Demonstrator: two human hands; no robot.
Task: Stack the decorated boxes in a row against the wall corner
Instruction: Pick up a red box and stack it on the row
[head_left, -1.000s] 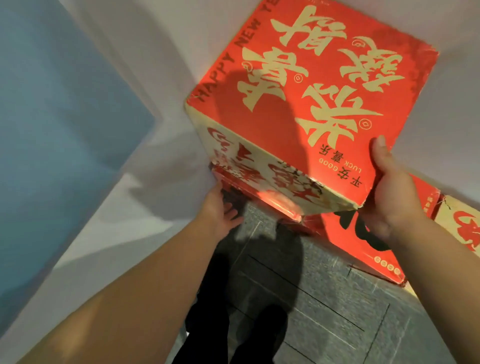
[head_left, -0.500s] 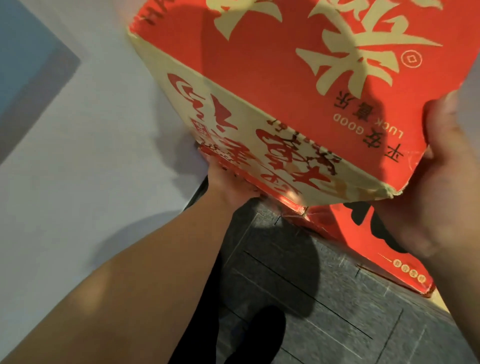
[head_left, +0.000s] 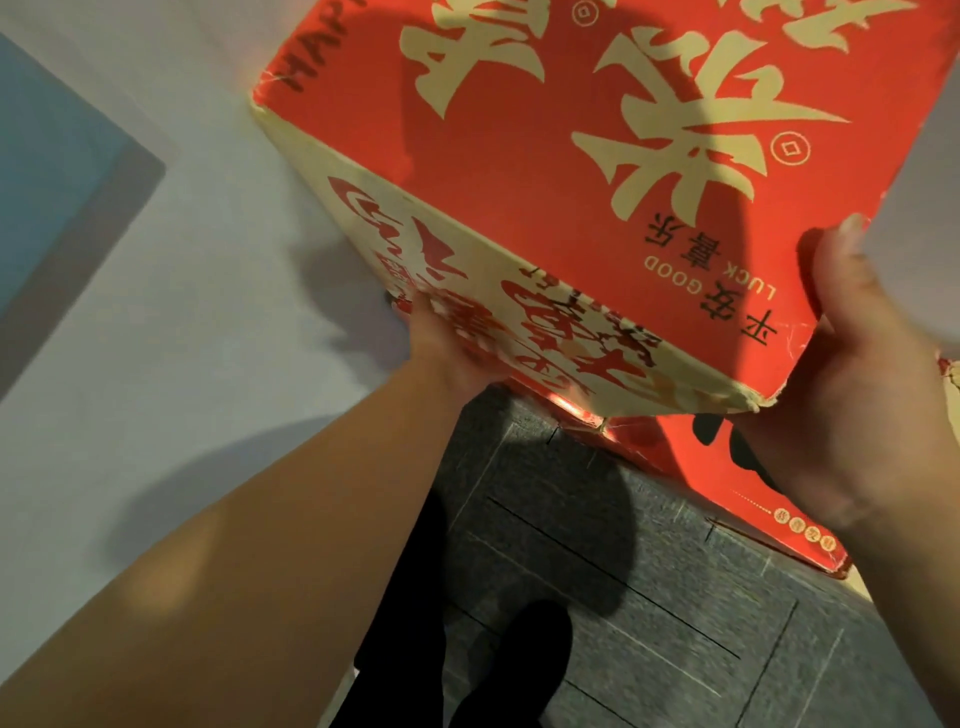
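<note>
A large red box (head_left: 519, 171) with cream lettering on top and a cream side printed in red fills the upper middle of the view. It sits on top of another red box (head_left: 727, 483) on the floor. My left hand (head_left: 447, 353) grips the upper box at its lower left edge, with the fingers hidden under it. My right hand (head_left: 852, 395) holds its right corner, thumb up along the red top.
White walls (head_left: 182, 312) meet in a corner behind the boxes, with a blue panel (head_left: 47, 171) at far left. Grey tiled floor (head_left: 649, 597) lies below, where my dark trouser leg and shoe (head_left: 498, 665) stand. The edge of another box (head_left: 953, 371) shows at far right.
The held box fills more of the view than a second ago and has shifted slightly right since half a second ago. Both hands keep the same hold.
</note>
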